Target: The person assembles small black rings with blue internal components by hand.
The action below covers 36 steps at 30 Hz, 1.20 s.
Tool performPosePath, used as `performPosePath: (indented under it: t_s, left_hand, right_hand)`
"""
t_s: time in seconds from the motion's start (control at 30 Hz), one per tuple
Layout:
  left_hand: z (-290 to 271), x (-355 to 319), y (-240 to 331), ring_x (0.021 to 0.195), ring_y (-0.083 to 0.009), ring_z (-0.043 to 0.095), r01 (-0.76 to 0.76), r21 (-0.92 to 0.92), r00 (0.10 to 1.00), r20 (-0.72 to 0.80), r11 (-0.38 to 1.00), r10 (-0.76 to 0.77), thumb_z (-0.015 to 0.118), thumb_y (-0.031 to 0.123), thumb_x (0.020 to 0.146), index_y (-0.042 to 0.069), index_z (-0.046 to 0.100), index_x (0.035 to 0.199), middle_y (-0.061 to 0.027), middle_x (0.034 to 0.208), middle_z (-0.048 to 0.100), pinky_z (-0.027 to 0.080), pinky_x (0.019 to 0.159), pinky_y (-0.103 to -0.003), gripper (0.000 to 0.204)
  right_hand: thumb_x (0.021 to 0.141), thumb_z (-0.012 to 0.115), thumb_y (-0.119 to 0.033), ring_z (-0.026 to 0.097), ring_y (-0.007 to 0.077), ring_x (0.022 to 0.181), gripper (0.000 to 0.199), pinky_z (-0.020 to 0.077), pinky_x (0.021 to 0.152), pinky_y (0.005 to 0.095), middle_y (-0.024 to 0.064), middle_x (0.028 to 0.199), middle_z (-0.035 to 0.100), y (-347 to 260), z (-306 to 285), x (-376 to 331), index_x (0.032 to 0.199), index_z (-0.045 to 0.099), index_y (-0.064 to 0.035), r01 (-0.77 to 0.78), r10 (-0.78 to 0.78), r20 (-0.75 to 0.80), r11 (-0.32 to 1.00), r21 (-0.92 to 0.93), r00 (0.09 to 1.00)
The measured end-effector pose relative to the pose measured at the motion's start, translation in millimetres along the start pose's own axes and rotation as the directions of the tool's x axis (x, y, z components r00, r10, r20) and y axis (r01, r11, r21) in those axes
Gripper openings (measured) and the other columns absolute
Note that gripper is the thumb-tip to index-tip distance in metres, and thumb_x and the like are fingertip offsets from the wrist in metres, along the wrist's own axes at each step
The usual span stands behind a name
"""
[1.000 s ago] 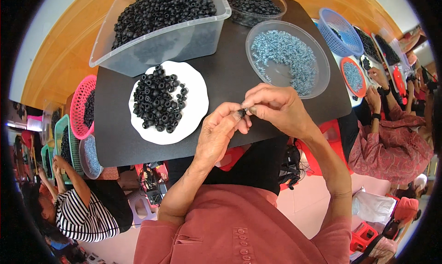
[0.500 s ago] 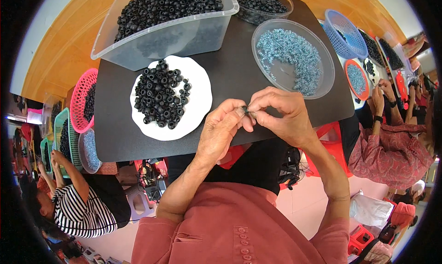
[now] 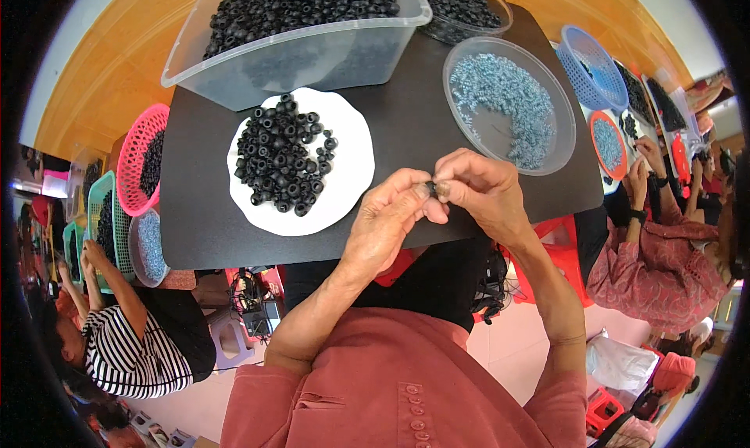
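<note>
Over the table's near edge, my left hand pinches a small black ring-like piece between thumb and fingers. My right hand meets it there, its thumb and forefinger closed on the same piece. Fingertips cover most of the piece, so its exact shape is hidden. To the left of my hands is a white scalloped plate, holding a heap of black hollow pieces of mixed sizes. Beyond my right hand stands a round clear tub of small translucent blue parts.
A large clear bin of black pieces stands at the back of the dark table, beside a round clear container. People work at both sides, near a pink basket and a blue basket. Red stools stand below.
Both hands have shifted slightly right relative to the view, still together. My right thumb and forefinger have closed in tighter against the left fingertips. The view has shifted a little.
</note>
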State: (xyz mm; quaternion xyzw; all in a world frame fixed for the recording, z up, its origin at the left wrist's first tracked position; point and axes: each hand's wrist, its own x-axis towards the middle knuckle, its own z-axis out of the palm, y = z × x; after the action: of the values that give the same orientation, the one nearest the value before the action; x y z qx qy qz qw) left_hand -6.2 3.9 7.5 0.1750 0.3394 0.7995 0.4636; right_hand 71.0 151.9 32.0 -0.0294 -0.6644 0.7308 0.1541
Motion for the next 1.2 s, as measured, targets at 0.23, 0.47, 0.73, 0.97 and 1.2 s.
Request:
performPosePath:
  t_s: [0.23,0.47,0.73,0.97,1.2]
  left_hand:
    - [-1,2,-6,0.081,-0.0115,0.057,-0.025,0.028,0.999,0.021,0.999,0.024,0.043,0.011,0.094,-0.001,0.055,0.101,-0.0059,0.080,0.060,0.045,0.079,-0.025,0.018]
    - [1,1,5,0.087,-0.0151,0.056,0.038,0.089,0.998,0.048,0.995,-0.042,0.043,0.012,0.095,-0.003,0.053,0.106,-0.0060,0.077,0.059,0.043,0.083,-0.029,0.021]
    - [0,1,4,0.085,-0.0153,0.056,0.062,0.116,0.997,0.040,0.991,-0.067,0.045,0.012,0.095,-0.004,0.051,0.106,-0.0059,0.072,0.060,0.043,0.084,-0.030,0.020]
    - [-2,1,4,0.085,-0.0154,0.056,0.047,0.111,0.997,0.054,0.993,-0.053,0.045,0.011,0.094,-0.004,0.051,0.107,-0.0064,0.074,0.060,0.043,0.083,-0.030,0.020]
    - [1,-1,4,0.083,-0.0169,0.058,0.035,0.030,0.998,0.042,0.999,-0.036,0.045,0.009,0.092,-0.003,0.054,0.102,-0.0079,0.072,0.060,0.045,0.082,-0.029,0.018]
  right_hand:
    - [0.079,0.064,-0.001,0.055,0.0057,0.064,0.006,0.0455,0.055,0.0221,0.0013,0.071,0.061,-24,16,36,0.084,0.062,0.0006,0.008,-0.013,-0.007,0.856,-0.517,1.000]
    - [0.073,0.060,0.001,0.061,0.0243,0.068,0.013,0.0485,0.062,0.0322,0.0086,0.082,0.064,-10,49,104,0.085,0.064,-0.0021,0.437,-0.189,0.413,0.601,-0.669,0.891]
    - [0.070,0.066,-0.007,0.055,0.0247,0.078,0.015,0.0405,0.075,0.0362,0.0056,0.080,0.061,3,66,136,0.086,0.066,-0.0076,0.642,-0.021,0.663,0.273,-0.716,0.749]
    - [0.067,0.065,-0.002,0.058,0.0177,0.065,0.015,0.0472,0.063,0.0306,0.0064,0.074,0.060,-10,62,120,0.081,0.061,-0.0037,0.372,-0.096,0.402,0.617,-0.693,0.910]
    - [0.068,0.061,0.000,0.058,0.0219,0.062,0.015,0.0483,0.059,0.0312,0.0093,0.070,0.057,-40,8,70,0.083,0.059,-0.0014,0.212,-0.067,0.205,0.491,-0.845,0.976]
